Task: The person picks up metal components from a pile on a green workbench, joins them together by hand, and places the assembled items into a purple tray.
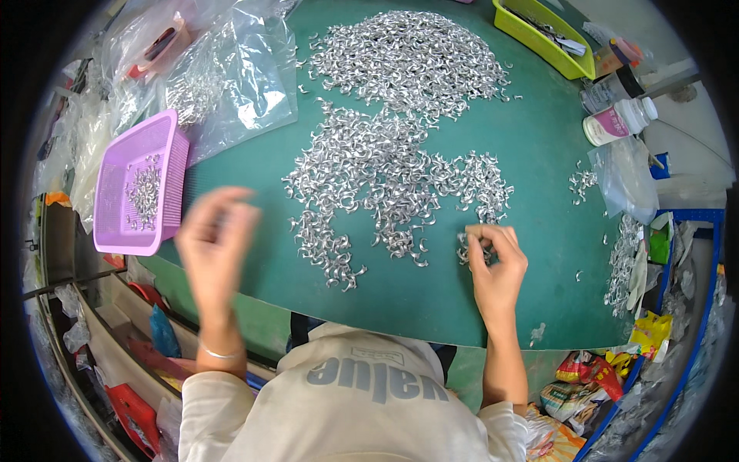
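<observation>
Many small, shiny, hook-shaped metal pieces [362,165] lie spread over the green table in front of me. Beside the near right end of this spread, my right hand [496,266] is closed, thumb and fingertips pinched together. A few of the same pieces [463,248] show right at those fingertips; what the pinch holds is hidden. My left hand [219,239] is raised at the left table edge, close to a purple plastic basket [173,173]. Its fingers look bent but are smeared by motion. Inside the basket lies a small heap of metal pieces [144,192].
A larger heap of pieces [408,61] covers the far part of the green table [539,177]. Clear plastic bags [262,77] lie at the far left. A yellow-green tray [550,42] and a white bottle [620,122] stand far right. Loose pieces [583,182] lie along the right side.
</observation>
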A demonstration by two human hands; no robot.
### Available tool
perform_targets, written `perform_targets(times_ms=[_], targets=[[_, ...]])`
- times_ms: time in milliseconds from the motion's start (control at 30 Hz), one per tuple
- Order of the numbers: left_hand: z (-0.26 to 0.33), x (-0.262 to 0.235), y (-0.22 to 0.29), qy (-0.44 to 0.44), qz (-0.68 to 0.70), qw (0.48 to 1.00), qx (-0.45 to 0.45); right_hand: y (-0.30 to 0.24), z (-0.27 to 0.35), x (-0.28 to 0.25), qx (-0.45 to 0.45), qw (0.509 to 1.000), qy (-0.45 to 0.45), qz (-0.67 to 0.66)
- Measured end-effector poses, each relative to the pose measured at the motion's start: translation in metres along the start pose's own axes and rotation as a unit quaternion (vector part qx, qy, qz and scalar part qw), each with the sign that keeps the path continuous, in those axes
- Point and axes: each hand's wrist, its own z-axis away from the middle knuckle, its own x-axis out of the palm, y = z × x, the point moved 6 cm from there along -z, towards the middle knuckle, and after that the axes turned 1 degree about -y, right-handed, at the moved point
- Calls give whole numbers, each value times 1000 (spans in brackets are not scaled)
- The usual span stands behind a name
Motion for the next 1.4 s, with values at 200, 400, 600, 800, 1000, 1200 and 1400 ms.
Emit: perform_targets(times_ms=[200,400,600,800,1000,1200,1400], targets=[[59,128,43,-366,180,913,-25,-40,22,-7,66,973,-69,-212],[70,141,46,-371,248,894,-44,-48,32,-16,62,961,-18,-268],[87,155,34,-420,472,705,-322,-54,36,-15,38,956,-18,-291],[98,159,40,-432,549,609,-375,-63,37,-24,-35,978,17,-203],[95,155,42,-430,508,657,-355,-65,38,-25,-37,978,13,-207],[94,151,41,-424,460,703,-338,-64,39,-25,-28,975,4,-223],[88,145,42,-418,393,761,-304,-61,40,-21,-2,960,-10,-281]])
